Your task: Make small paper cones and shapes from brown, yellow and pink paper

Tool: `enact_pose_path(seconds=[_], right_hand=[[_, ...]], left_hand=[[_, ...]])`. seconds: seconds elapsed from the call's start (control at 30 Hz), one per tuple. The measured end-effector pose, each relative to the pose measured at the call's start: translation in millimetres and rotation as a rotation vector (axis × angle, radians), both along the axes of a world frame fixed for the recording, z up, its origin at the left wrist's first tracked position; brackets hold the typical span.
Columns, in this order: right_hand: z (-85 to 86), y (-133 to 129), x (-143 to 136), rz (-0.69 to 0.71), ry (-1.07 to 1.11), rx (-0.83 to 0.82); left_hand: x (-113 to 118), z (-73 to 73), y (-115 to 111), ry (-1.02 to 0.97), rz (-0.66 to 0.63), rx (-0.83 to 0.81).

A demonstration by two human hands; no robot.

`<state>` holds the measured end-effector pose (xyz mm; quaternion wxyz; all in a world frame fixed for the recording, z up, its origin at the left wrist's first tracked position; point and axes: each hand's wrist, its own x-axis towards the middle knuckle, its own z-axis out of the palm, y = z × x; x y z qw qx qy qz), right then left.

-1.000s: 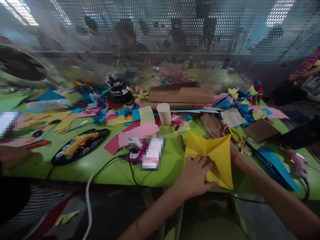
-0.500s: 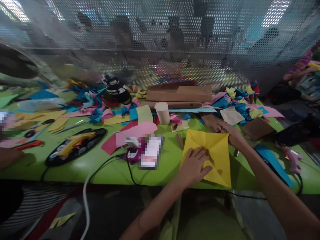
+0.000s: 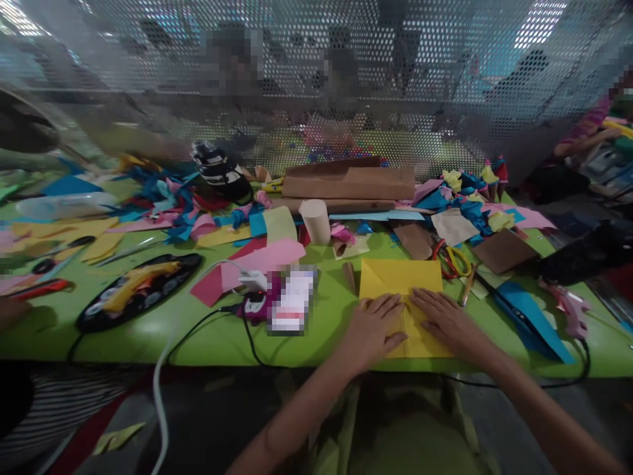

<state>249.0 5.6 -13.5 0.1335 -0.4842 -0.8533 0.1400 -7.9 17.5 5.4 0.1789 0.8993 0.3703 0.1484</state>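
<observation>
A: Where is the yellow sheet of paper (image 3: 395, 276) placed?

B: It is laid on the green tabletop (image 3: 217, 340), close to its front edge, with a small brown roll (image 3: 349, 277) just beside it on the left and a pink glue gun (image 3: 576, 316) well apart on the right.

A: How is it held?

B: It is pressed rather than gripped. The left hand (image 3: 373, 323) and the right hand (image 3: 448, 323) are set palm down on it, fingers stretched out, with nothing pinched. A crease can be made out between them.

A: How should it be handled?

B: As something light, probably fairly stiff, yet easily creased or torn. It is best taken by opposite edges, or pinned flat near the crease.

A: Can any writing be read?

B: None. No lettering is seen on the paper; the phone screen (image 3: 294, 300) is pixelated, and the white markings on the black bottle (image 3: 222, 175) are too small to be made out.
</observation>
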Motion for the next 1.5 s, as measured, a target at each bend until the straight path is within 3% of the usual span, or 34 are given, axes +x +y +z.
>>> enact_pose_path(seconds=[0.1, 0.37, 0.67, 0.9, 1.1, 1.23, 1.33, 1.43, 1.5], right_hand=[[-4.3, -6, 9, 0.009, -0.005, -0.003], [12.1, -28, 29, 0.011, 0.054, -0.069], [20.0, -57, 53, 0.116, -0.071, -0.222], [9.8, -57, 48, 0.017, -0.059, -0.144], [5.5, -51, 55, -0.056, 0.193, -0.143], [0.0, -48, 57, -0.220, 0.353, -0.149], [-1.0, -44, 53, -0.380, 0.351, -0.143], [2.2, -37, 44, -0.476, 0.315, -0.111], [4.2, -31, 37, -0.506, 0.300, -0.063]], left_hand=[[-18, 3.4, -4, 0.029, -0.021, -0.020], [-49, 18.6, -11, 0.065, -0.049, -0.126], [-59, 20.5, -13, 0.093, -0.060, -0.183], [-58, 23.1, -6, 0.069, -0.104, -0.170], [-66, 30.1, -2, -0.024, -0.163, -0.317], [-76, 30.6, 2, -0.173, -0.198, -0.430], [-75, 23.0, 3, -0.252, -0.090, -0.472], [-61, 10.5, 3, -0.306, 0.234, -0.539], [-48, 1.8, 1, -0.338, 0.370, -0.572]])
